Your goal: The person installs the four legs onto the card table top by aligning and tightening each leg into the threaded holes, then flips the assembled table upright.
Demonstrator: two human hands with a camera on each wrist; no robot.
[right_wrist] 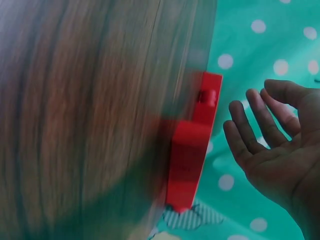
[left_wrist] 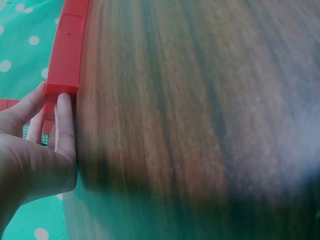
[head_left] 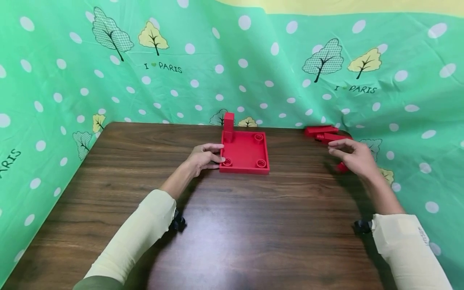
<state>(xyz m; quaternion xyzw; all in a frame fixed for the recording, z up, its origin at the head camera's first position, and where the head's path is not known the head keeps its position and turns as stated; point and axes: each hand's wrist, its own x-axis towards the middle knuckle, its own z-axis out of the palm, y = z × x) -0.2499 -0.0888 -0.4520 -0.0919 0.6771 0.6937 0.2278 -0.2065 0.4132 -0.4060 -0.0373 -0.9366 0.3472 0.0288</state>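
A red square tabletop [head_left: 246,151] with a raised rim lies underside up at the back of the table, round sockets showing in three corners. In its far left corner a red square leg [head_left: 228,125] stands upright. My left hand [head_left: 203,158] holds the tabletop by its left side, thumb at the near left corner. On the right, my right hand [head_left: 353,156] hovers with loosely bent fingers over loose red legs [head_left: 320,130], holding nothing. The right wrist view shows its palm apart from two legs [right_wrist: 187,160], one with a threaded stub.
The dark wooden table [head_left: 253,217] ends at a green dotted curtain [head_left: 203,72] behind and at both sides. Another red piece [head_left: 342,166] lies partly hidden beneath the right hand, near the table's right edge.
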